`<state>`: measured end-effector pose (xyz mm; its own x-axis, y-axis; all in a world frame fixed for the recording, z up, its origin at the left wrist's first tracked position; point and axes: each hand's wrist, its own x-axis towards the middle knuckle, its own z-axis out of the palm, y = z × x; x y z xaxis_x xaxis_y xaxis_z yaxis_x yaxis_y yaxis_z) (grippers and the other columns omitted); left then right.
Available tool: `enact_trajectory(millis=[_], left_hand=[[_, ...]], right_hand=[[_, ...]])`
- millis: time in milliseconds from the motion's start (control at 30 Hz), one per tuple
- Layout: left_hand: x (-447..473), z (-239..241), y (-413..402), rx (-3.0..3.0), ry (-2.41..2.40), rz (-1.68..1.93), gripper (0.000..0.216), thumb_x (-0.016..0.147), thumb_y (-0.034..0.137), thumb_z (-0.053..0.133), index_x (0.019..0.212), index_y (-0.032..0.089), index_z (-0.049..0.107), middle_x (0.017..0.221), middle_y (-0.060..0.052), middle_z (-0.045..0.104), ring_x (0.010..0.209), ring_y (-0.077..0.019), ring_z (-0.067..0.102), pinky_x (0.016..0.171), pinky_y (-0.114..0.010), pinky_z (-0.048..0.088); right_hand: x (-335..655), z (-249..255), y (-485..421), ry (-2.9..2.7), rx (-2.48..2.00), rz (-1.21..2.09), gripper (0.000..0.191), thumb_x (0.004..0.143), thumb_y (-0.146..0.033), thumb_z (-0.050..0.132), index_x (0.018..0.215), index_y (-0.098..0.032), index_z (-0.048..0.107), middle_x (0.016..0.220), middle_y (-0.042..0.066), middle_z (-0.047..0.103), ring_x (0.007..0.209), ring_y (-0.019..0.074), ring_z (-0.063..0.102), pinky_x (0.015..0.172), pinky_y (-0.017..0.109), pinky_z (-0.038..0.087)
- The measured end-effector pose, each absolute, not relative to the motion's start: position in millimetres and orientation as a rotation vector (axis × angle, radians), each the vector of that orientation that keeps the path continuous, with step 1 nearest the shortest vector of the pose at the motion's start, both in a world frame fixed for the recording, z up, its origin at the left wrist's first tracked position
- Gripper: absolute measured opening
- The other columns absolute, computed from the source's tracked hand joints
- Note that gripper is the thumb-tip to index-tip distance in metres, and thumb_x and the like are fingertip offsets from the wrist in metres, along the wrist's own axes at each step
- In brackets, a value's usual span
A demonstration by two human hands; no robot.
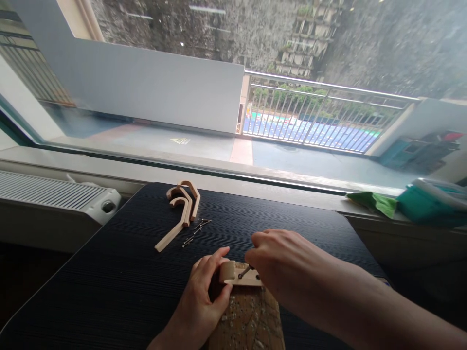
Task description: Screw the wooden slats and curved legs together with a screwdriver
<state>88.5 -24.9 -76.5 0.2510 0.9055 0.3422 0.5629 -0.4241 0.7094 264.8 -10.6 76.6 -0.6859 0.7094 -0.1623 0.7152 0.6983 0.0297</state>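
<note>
Curled round the rounded end of a pale wooden hook point(249, 278), my left hand point(204, 294) grips it between thumb and fingers. The hook lies across the far end of a worn wooden board point(251, 316) marked with many small holes. My right hand point(273, 255) is closed in a fist over the hook's straight part. From it a thin dark metal shaft point(246, 272) slants down to a dark spot on the hook; its upper end is hidden in the fist. Several loose screws point(194, 233) lie beyond my left hand, beside several more wooden hooks point(185, 206).
Everything rests on a black table point(120, 272) with rounded corners. At its far side runs a window sill point(255, 187) under a large window. A white radiator point(69, 194) stands at left. A green cloth point(375, 203) and a teal container point(430, 201) sit at right.
</note>
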Motion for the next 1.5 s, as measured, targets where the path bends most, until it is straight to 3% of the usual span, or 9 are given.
enact_trajectory(millis=[300, 467, 667, 800, 1000, 1167, 1367, 1500], left_hand=[[97, -70, -28, 1.866, 1.293, 1.034, 0.062, 0.068, 0.015, 0.061, 0.127, 0.025, 0.045, 0.111, -0.005, 0.061, 0.103, -0.0217, 0.058, 0.091, -0.037, 0.049], [107, -67, -30, 1.671, 1.235, 1.040, 0.043, 0.072, 0.018, 0.058, 0.115, 0.022, 0.054, 0.098, -0.004, 0.064, 0.091, -0.0203, 0.060, 0.084, -0.035, 0.050], [108, -72, -29, 1.550, 1.142, 1.056, 0.035, 0.073, 0.021, 0.060, 0.107, 0.020, 0.053, 0.092, -0.002, 0.061, 0.086, -0.0172, 0.058, 0.081, -0.031, 0.048], [107, -73, -29, 1.529, 1.097, 1.063, 0.027, 0.074, 0.023, 0.061, 0.100, 0.019, 0.053, 0.089, -0.001, 0.060, 0.084, -0.0161, 0.056, 0.081, -0.029, 0.046], [106, -73, -30, 1.587, 1.115, 1.109, 0.023, 0.071, 0.021, 0.063, 0.093, 0.019, 0.056, 0.084, -0.001, 0.060, 0.080, -0.0160, 0.056, 0.078, -0.028, 0.044], [105, -73, -30, 1.619, 1.113, 1.133, 0.022, 0.069, 0.020, 0.063, 0.091, 0.019, 0.057, 0.083, -0.001, 0.059, 0.079, -0.0156, 0.055, 0.076, -0.028, 0.044], [104, -73, -30, 1.626, 1.108, 1.123, 0.021, 0.069, 0.020, 0.063, 0.089, 0.020, 0.057, 0.083, -0.001, 0.058, 0.079, -0.0155, 0.055, 0.076, -0.027, 0.043], [105, -73, -30, 1.611, 1.093, 1.134, 0.023, 0.069, 0.020, 0.063, 0.091, 0.020, 0.055, 0.086, -0.001, 0.059, 0.082, -0.0160, 0.055, 0.078, -0.027, 0.043]], right_hand=[[241, 96, -12, 2.679, 1.091, -0.020, 0.014, 0.070, -0.002, 0.060, 0.073, -0.016, 0.062, 0.068, 0.002, 0.060, 0.058, 0.0137, 0.055, 0.051, 0.027, 0.033], [229, 100, -9, 2.542, 1.043, -0.033, 0.011, 0.073, -0.004, 0.059, 0.073, -0.013, 0.063, 0.062, 0.002, 0.060, 0.052, 0.0134, 0.055, 0.045, 0.027, 0.028], [235, 97, -11, 2.666, 1.067, 0.046, 0.010, 0.072, -0.005, 0.059, 0.077, -0.012, 0.064, 0.082, 0.008, 0.061, 0.059, 0.0113, 0.054, 0.044, 0.025, 0.026], [233, 99, -14, 2.601, 1.114, 0.012, 0.007, 0.074, -0.009, 0.059, 0.077, -0.012, 0.065, 0.080, 0.008, 0.061, 0.058, 0.0108, 0.052, 0.044, 0.024, 0.026], [230, 103, -13, 2.434, 1.238, -0.029, 0.018, 0.080, -0.014, 0.050, 0.083, -0.013, 0.068, 0.082, 0.011, 0.066, 0.064, 0.0150, 0.058, 0.051, 0.025, 0.034], [233, 108, -13, 2.434, 1.281, -0.111, 0.031, 0.072, -0.012, 0.054, 0.102, -0.015, 0.064, 0.091, 0.009, 0.068, 0.081, 0.0189, 0.061, 0.058, 0.025, 0.038], [229, 112, -15, 2.350, 1.318, -0.072, 0.022, 0.077, -0.018, 0.050, 0.087, -0.015, 0.069, 0.083, 0.009, 0.069, 0.073, 0.0177, 0.061, 0.056, 0.026, 0.036], [229, 112, -16, 2.362, 1.359, -0.027, 0.025, 0.079, -0.027, 0.048, 0.082, -0.015, 0.069, 0.081, 0.010, 0.069, 0.069, 0.0172, 0.059, 0.053, 0.026, 0.034]])
